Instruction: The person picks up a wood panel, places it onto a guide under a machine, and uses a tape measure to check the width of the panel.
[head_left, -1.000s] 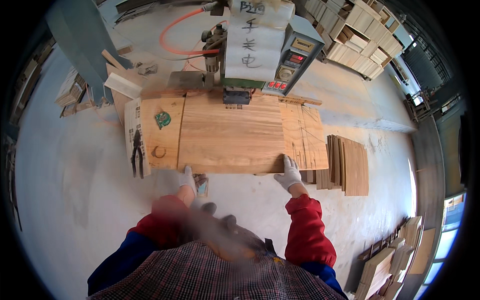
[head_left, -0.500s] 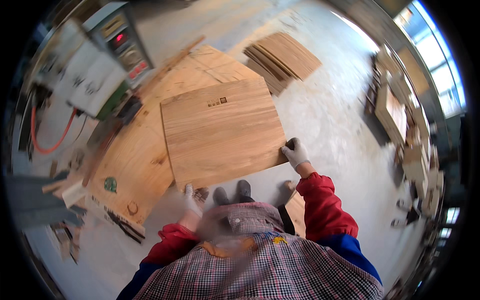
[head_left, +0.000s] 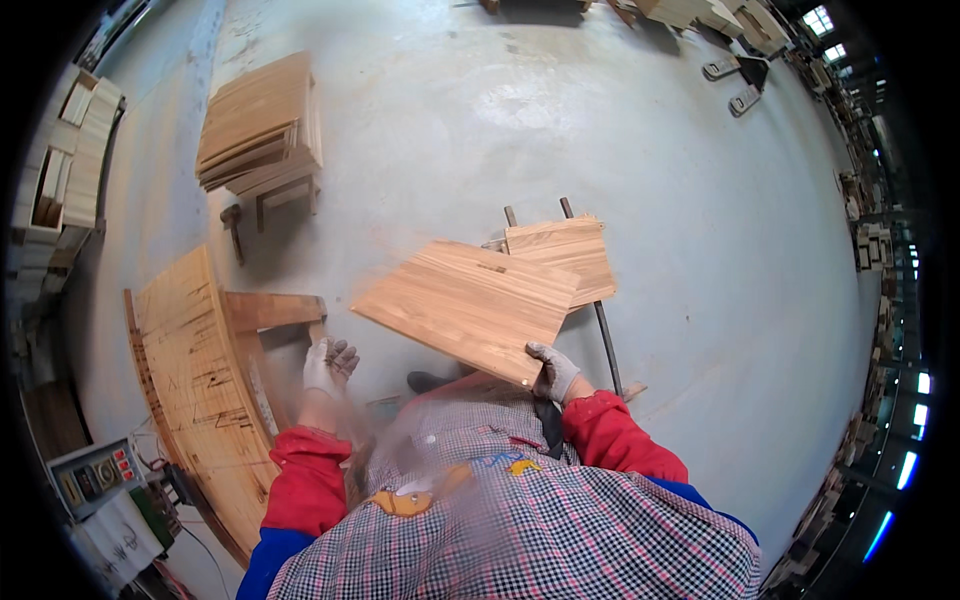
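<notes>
In my right hand [head_left: 553, 372], which wears a pale glove, is the near right corner of a flat wooden panel [head_left: 465, 305]. The thumb rests on the panel's upper face, with the fingers at its edge. The panel is held in front of my body, and its right part overlaps wooden boards [head_left: 580, 245] on a low stand with dark bars. My gloved left hand [head_left: 330, 367] is off the panel, raised to the left of it with fingers loosely bent and apart, holding nothing. It is nearest to the leg of the wooden worktable [head_left: 195, 340].
A stack of similar panels [head_left: 260, 120] stands on a low support at the far left. Beside the worktable is a control box [head_left: 98, 475] with red buttons. A pallet jack [head_left: 740, 80] and piled wood are at the far right. Grey concrete floor [head_left: 720, 220] lies between.
My view and body have turned right, away from the worktable. The panel has come off the table in my right hand and is now over the boards on the stand. My left hand has let go.
</notes>
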